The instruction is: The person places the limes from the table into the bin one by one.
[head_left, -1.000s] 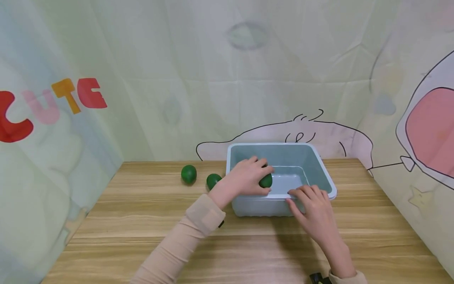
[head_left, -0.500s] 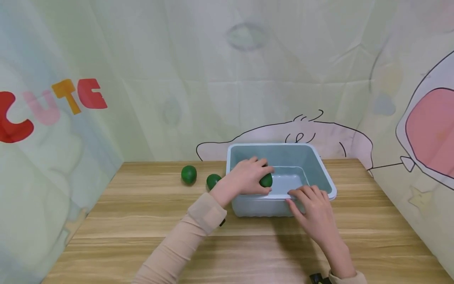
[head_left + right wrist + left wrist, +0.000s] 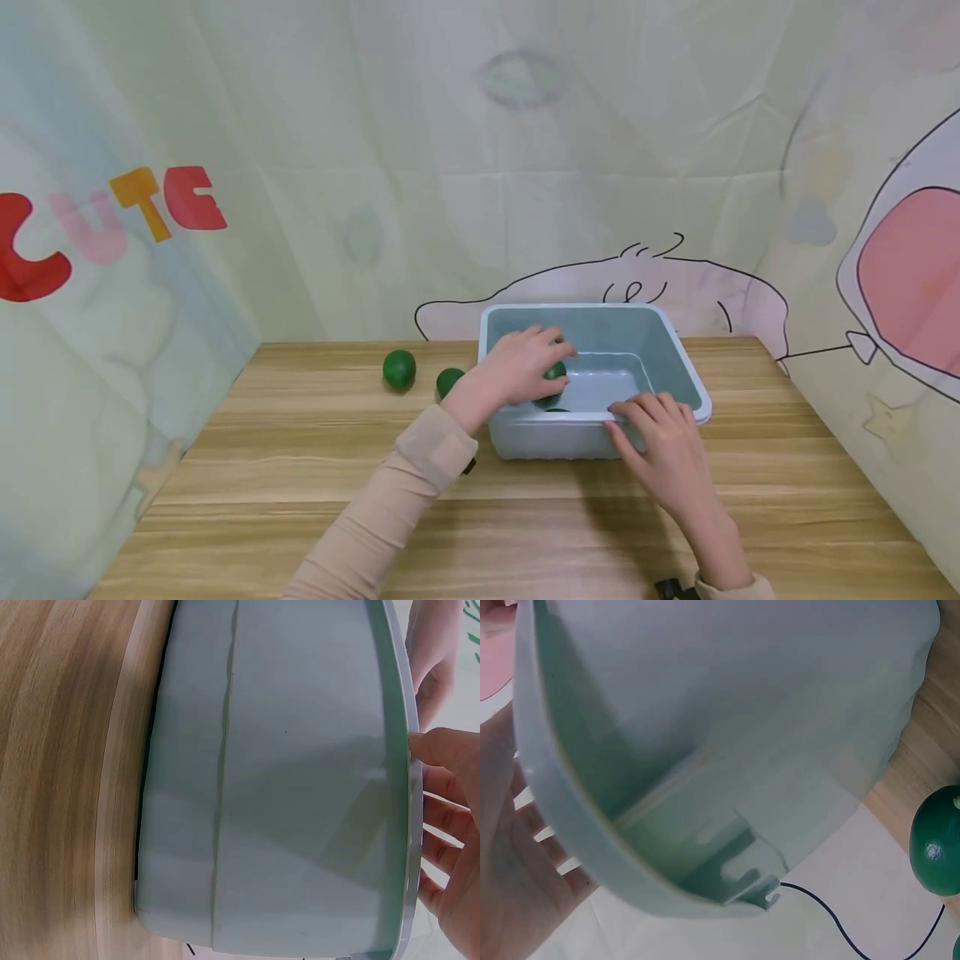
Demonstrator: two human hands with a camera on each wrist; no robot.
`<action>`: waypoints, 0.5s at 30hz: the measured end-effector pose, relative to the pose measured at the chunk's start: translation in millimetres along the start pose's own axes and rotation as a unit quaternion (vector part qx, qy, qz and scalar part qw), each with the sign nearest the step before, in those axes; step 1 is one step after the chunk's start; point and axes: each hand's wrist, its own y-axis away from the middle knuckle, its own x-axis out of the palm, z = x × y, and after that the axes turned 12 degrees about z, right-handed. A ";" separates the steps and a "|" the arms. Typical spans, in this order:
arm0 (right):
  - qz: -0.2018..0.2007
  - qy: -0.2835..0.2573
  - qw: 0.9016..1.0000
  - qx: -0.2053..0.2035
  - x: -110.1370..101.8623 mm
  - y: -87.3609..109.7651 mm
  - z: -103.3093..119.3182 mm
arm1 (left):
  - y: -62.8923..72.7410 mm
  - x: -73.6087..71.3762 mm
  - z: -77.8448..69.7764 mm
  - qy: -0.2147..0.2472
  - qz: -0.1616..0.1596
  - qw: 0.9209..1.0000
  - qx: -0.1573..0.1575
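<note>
My left hand [image 3: 517, 367] is over the left part of a light blue plastic tub [image 3: 581, 437], its fingers spread and loosely bent. Just beneath them, inside the tub, a dark green avocado [image 3: 551, 398] shows, partly covered by the thumb. A sliver of another dark green thing [image 3: 557, 410] peeks above the front rim. My right hand [image 3: 663, 442] grips that front rim, thumb outside and fingers over the inner side; the right wrist view shows its thumb [image 3: 442, 746] against the edge. In the left wrist view the tub wall hides most of the inside.
Two more avocados lie on the wooden table [image 3: 300, 467] left of the tub: one farther off [image 3: 399, 369], and one [image 3: 449, 382] partly behind my left forearm. A printed cloth backdrop [image 3: 360, 208] hangs behind and at both sides.
The left hand has loosened its hold on the avocado and risen slightly; the avocado now sits lower and farther left under the fingers. The right hand keeps its place on the rim.
</note>
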 end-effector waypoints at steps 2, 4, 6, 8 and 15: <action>0.004 -0.001 1.000 0.004 0.0 0.1 0.3 | 1.8 -1.1 1.1 0.004 -0.004 1.000 0.000; 0.007 -0.004 1.000 0.007 0.1 0.2 0.6 | 4.0 -1.7 2.1 0.006 -0.007 1.000 -0.001; 0.011 -0.006 1.000 0.011 0.1 0.5 0.9 | 6.0 -2.1 3.2 0.011 -0.011 1.000 -0.001; 0.012 -0.008 1.000 0.014 0.0 0.5 1.0 | 8.0 -2.5 4.4 0.015 -0.015 1.000 -0.002; 0.008 -0.005 1.000 0.012 0.3 0.4 0.8 | 15.0 -2.9 7.5 0.023 -0.019 1.000 -0.007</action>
